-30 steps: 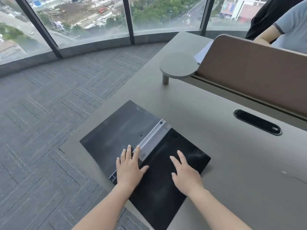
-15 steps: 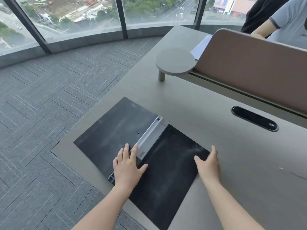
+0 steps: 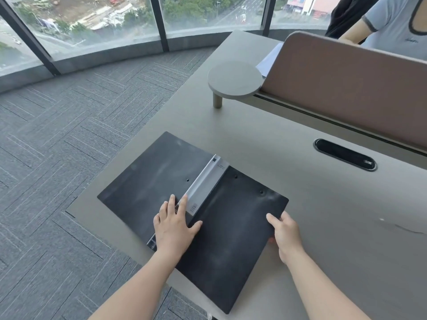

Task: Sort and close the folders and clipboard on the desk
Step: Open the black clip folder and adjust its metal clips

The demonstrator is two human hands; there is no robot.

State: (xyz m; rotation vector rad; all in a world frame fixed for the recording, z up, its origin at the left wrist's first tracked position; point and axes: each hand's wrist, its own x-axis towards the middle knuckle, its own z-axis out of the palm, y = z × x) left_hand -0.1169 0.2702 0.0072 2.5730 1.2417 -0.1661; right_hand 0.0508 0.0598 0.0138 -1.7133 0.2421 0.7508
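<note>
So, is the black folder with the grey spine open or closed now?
Open: black folder with the grey spine lies spread on the desk; left hand presses the spine, right hand grips its right edge.

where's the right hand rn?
In the head view, the right hand is at lower centre-right, gripping the right edge of the open black folder on the desk, across from the left hand.
</note>
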